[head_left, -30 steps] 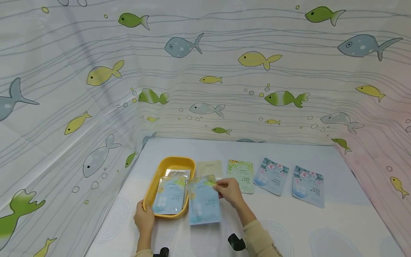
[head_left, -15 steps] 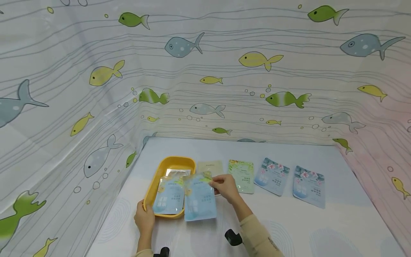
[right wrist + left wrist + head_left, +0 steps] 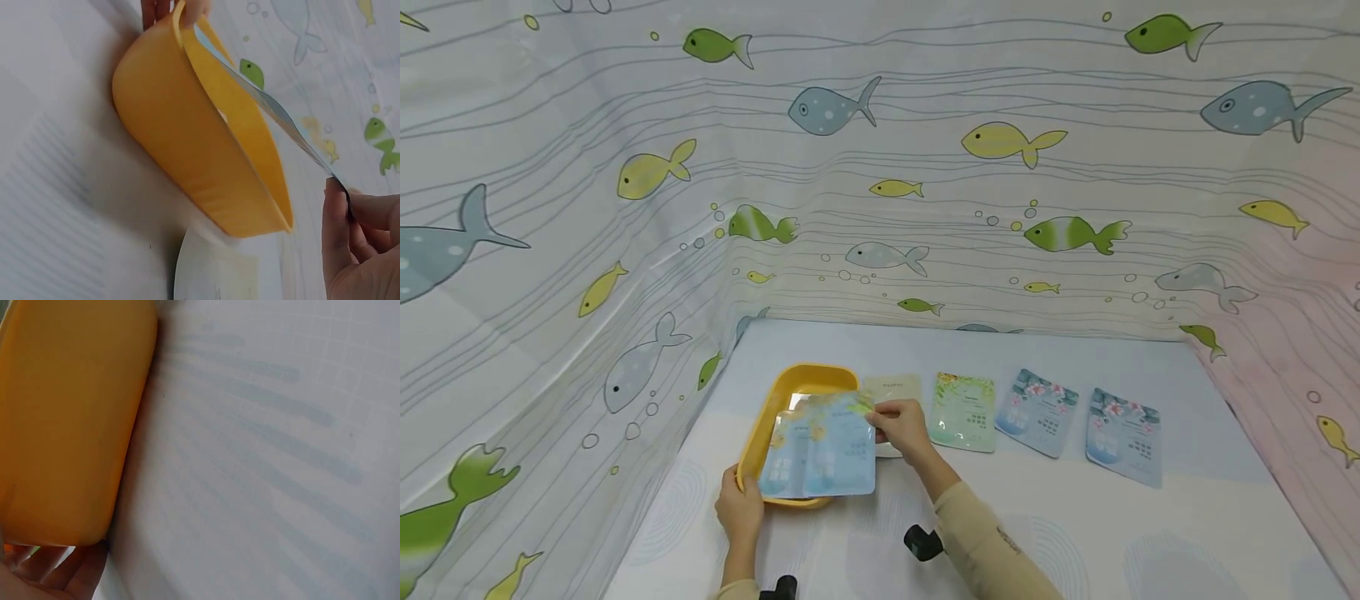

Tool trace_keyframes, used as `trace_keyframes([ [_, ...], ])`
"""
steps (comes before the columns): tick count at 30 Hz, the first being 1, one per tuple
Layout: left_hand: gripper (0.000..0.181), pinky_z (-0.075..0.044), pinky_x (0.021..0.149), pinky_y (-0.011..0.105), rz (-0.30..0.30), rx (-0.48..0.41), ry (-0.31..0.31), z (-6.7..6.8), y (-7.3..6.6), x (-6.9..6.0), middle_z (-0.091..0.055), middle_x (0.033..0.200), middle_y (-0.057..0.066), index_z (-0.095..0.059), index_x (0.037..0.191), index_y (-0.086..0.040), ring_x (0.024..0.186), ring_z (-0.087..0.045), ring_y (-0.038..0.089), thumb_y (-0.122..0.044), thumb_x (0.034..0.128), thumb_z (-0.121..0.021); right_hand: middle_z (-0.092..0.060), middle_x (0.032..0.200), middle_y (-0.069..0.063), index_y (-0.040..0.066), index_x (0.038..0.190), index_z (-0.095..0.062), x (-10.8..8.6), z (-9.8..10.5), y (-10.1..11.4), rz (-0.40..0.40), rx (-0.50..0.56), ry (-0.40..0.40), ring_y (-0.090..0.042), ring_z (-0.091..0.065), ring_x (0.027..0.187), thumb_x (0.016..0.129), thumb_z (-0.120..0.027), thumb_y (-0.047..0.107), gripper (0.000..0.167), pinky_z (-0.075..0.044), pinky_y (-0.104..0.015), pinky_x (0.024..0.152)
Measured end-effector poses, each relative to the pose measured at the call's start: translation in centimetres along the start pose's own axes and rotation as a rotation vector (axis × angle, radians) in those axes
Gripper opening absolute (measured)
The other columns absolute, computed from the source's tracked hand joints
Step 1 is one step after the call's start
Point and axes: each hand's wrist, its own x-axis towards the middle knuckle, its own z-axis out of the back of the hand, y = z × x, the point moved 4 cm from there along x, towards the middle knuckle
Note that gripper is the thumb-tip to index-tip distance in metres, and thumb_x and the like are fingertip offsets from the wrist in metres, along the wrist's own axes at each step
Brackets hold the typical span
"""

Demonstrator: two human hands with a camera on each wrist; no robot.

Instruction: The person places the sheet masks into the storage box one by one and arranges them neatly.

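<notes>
My left hand point(image 3: 740, 510) grips the near left corner of a yellow plastic basket point(image 3: 817, 377), thumb over the rim. In the left wrist view its fingers point(image 3: 78, 572) lie against the outer wall. Between thumb and fingers my right hand point(image 3: 904, 428) pinches the upper right edge of a light blue sachet point(image 3: 844, 454). This sachet hangs over the basket's right side and overlaps another blue sachet point(image 3: 781, 462) in it. Seen edge-on in the right wrist view, the held sachet point(image 3: 275, 111) slants above the basket rim. A silvery-white packet under them is mostly hidden.
Right of the basket lies a beige packet point(image 3: 898, 386), partly covered by my right hand. Farther right on the table point(image 3: 1195, 533) are a green sachet point(image 3: 964, 412) and two blue floral sachets, a tilted one point(image 3: 1037, 414) and another point(image 3: 1123, 437). A fish-patterned curtain surrounds the table.
My right hand has carried the pinched blue sachet leftward and slightly up, from beside the basket to over its right side. My left hand keeps its grip on the basket corner.
</notes>
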Motion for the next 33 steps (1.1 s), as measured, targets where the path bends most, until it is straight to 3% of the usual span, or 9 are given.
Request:
trace_keyframes([
  [10, 0.030, -0.040, 0.079, 0.060, 0.006, 0.004, 0.006, 0.0, -0.2, -0.1, -0.058, 0.108, 0.036, -0.051, 0.115, 0.012, 0.094, -0.055, 0.053, -0.005, 0.0928, -0.040, -0.068, 0.080, -0.018, -0.015, 0.102, -0.064, 1.0, -2.3, -0.4, -0.010, 0.008, -0.028, -0.009, -0.059, 0.050, 0.081, -0.067, -0.002, 0.025, -0.055, -0.031, 0.055],
  [18, 0.032, -0.040, 0.079, 0.060, 0.008, 0.003, 0.009, 0.0, 0.0, -0.2, -0.058, 0.108, 0.036, -0.051, 0.116, 0.012, 0.094, -0.055, 0.054, -0.006, 0.0926, -0.039, -0.068, 0.075, -0.016, -0.014, 0.098, -0.066, 1.5, -3.2, -1.2, 0.003, 0.004, -0.042, -0.010, -0.059, 0.049, 0.080, -0.068, -0.003, 0.022, -0.054, -0.045, 0.064],
  [33, 0.031, -0.040, 0.078, 0.060, -0.003, 0.010, -0.007, -0.1, 0.3, -0.2, -0.059, 0.107, 0.035, -0.052, 0.114, 0.012, 0.093, -0.055, 0.054, -0.006, 0.0920, -0.039, -0.069, 0.076, -0.019, -0.012, 0.093, -0.067, 1.8, -5.0, -1.7, 0.019, -0.079, -0.098, -0.018, -0.063, 0.049, 0.077, -0.069, -0.005, 0.017, -0.054, -0.031, 0.052],
])
